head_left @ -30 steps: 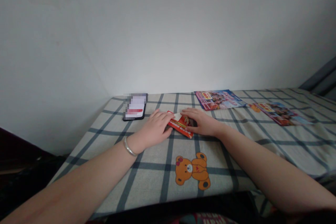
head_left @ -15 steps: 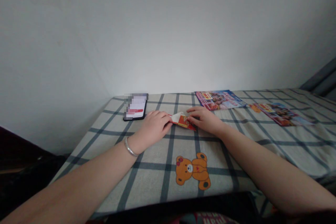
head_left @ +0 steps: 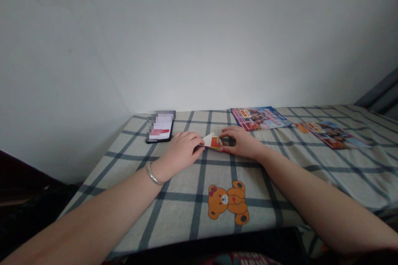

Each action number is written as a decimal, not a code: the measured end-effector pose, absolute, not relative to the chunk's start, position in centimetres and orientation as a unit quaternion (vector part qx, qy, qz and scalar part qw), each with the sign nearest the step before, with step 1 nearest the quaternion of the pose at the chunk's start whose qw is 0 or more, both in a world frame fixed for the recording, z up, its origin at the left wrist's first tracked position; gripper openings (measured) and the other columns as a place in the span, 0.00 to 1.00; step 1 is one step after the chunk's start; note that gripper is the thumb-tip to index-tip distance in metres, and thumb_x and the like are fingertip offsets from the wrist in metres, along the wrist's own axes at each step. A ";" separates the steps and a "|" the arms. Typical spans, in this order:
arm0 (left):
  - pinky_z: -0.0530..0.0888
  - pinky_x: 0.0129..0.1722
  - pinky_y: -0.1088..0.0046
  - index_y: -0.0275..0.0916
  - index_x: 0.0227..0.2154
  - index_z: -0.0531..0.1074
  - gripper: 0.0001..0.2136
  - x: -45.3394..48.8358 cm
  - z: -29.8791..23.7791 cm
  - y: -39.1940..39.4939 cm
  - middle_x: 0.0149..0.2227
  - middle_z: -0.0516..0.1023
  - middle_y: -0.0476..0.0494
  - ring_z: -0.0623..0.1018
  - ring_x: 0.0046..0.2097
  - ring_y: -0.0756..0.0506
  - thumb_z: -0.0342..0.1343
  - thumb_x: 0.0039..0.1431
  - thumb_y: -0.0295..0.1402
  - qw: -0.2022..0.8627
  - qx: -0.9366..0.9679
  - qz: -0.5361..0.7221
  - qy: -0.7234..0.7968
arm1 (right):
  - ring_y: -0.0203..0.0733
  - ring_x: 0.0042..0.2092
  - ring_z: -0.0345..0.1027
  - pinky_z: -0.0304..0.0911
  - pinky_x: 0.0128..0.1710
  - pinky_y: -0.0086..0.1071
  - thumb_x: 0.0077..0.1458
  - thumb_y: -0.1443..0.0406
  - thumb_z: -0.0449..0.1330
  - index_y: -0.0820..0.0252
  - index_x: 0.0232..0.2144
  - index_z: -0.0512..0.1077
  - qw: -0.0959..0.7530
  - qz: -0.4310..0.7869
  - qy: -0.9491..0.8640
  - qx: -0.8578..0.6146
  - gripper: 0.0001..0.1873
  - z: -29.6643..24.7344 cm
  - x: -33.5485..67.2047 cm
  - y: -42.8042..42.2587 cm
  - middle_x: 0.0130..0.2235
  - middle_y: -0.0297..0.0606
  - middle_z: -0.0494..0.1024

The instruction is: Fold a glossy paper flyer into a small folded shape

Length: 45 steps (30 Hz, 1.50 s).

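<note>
Between my hands is a small folded piece of paper (head_left: 212,141), white on one side and printed red and yellow on the other, low over the checked cloth. My left hand (head_left: 184,148) grips its left end between thumb and fingers; a silver bangle circles that wrist. At the right end, my right hand (head_left: 239,141) pinches the paper with thumb and fingertips bent round it. Part of each end is hidden by the fingers.
A phone (head_left: 161,126) with a lit screen lies left of my left hand. Two colourful printed leaflets (head_left: 261,117) (head_left: 336,134) lie at the back and right. The checked tablecloth (head_left: 174,215) bears teddy bear prints; a white wall (head_left: 199,41) stands behind.
The paper's right corner, which stuck out flat toward me, is now lifted and folded in. My right thumb and fingers have closed round that end. My left hand has barely moved.
</note>
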<state>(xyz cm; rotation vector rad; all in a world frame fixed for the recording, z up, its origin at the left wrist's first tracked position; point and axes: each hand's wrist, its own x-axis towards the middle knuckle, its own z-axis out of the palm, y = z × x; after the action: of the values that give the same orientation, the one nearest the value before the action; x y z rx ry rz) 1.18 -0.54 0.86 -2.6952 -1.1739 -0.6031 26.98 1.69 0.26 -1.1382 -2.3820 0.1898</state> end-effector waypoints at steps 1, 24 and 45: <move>0.69 0.47 0.59 0.41 0.40 0.74 0.07 1.2 0.8 -0.5 0.45 0.77 0.44 0.74 0.47 0.41 0.52 0.63 0.33 0.068 -0.897 -0.202 -0.387 | 0.52 0.56 0.65 0.60 0.58 0.47 0.49 0.56 0.68 0.58 0.46 0.76 0.240 0.068 -0.877 -0.411 0.22 0.4 26.9 1.6 0.53 0.46 0.74; 0.69 0.43 0.58 0.39 0.34 0.73 0.11 1.4 1.3 -0.6 0.36 0.77 0.43 0.74 0.41 0.41 0.50 0.65 0.39 0.073 -0.881 -0.204 -0.420 | 0.43 0.45 0.71 0.64 0.50 0.39 0.52 0.77 0.56 0.56 0.36 0.79 0.231 0.086 -0.910 -0.333 0.16 1.7 26.8 1.1 0.41 0.38 0.80; 0.63 0.60 0.55 0.39 0.54 0.69 0.18 0.9 0.0 0.2 0.56 0.71 0.39 0.64 0.59 0.38 0.51 0.66 0.42 0.045 -0.898 -0.200 -0.390 | 0.47 0.51 0.68 0.62 0.54 0.43 0.54 0.59 0.65 0.56 0.47 0.76 0.220 0.093 -0.911 -0.337 0.18 1.4 26.6 0.9 0.49 0.43 0.76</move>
<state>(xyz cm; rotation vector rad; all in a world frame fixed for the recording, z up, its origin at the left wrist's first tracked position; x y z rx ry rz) 0.86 0.21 0.01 -2.7429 -1.1905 -0.6120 26.65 0.86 1.37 -0.9322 -2.5182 0.2567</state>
